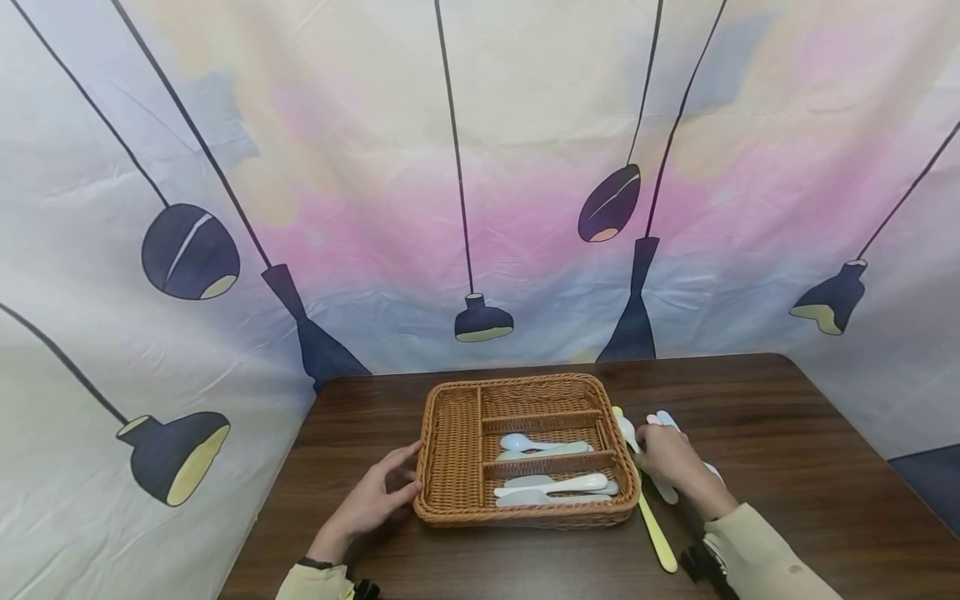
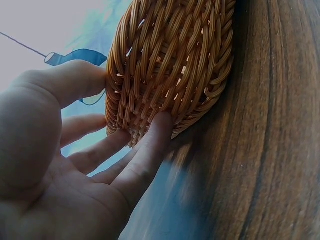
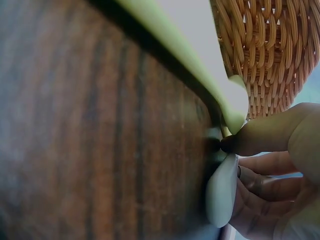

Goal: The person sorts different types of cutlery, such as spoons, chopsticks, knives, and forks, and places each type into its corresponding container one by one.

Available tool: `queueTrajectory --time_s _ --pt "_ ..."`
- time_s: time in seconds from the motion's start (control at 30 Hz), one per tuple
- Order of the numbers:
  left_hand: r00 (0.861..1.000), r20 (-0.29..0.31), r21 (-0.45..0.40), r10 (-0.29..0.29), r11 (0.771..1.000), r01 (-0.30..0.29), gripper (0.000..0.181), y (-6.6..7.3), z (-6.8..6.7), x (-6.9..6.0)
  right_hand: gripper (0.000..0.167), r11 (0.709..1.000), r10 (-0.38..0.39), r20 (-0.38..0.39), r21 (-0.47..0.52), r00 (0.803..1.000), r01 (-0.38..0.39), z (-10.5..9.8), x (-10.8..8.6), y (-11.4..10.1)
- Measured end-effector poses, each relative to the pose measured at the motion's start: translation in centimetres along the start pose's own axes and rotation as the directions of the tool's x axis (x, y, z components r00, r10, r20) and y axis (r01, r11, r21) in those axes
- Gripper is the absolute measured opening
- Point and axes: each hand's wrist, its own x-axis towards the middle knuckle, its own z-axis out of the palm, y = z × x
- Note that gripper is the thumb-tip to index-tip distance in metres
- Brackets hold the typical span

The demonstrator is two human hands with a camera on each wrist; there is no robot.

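Observation:
A brown wicker basket [image 1: 453, 442] with several compartments stands on the table. My left hand [image 1: 375, 496] touches its left side; in the left wrist view the fingers of that hand [image 2: 75, 165] rest against the woven wall [image 2: 170, 60]. Right of the basket, my right hand [image 1: 678, 467] pinches a white spoon [image 1: 628, 432] among other utensils. The right wrist view shows the thumb and fingers of that hand [image 3: 275, 170] at a pale rounded piece [image 3: 222, 192], beside a yellow-green utensil [image 3: 192, 65]. My fingers partly hide what they hold.
Pale spoons [image 1: 517, 442] lie in the middle right compartment, and white utensils [image 1: 585, 482] in the front one. A yellow handle [image 1: 657, 537] extends toward the front of the dark wooden table [image 1: 360, 433]. Light blue utensils [image 1: 666, 418] lie beyond my right hand. Behind hangs a printed cloth [image 1: 525, 250].

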Motion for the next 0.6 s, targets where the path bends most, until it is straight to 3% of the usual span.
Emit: queueTrajectory --time_s 0.2,0.6 --pt "1.0 0.007 -0.019 0.009 1.0 -0.009 0.066 0.21 -0.02 -0.15 0.019 1.0 0.014 0.021 0.016 1.0 -0.014 -0.05 -0.1 0.13" --pt "1.0 0.011 -0.023 0.009 1.0 -0.009 0.066 0.42 -0.07 -0.13 0.023 0.999 0.002 -0.022 0.033 1.0 -0.001 -0.27 -0.26 0.45"
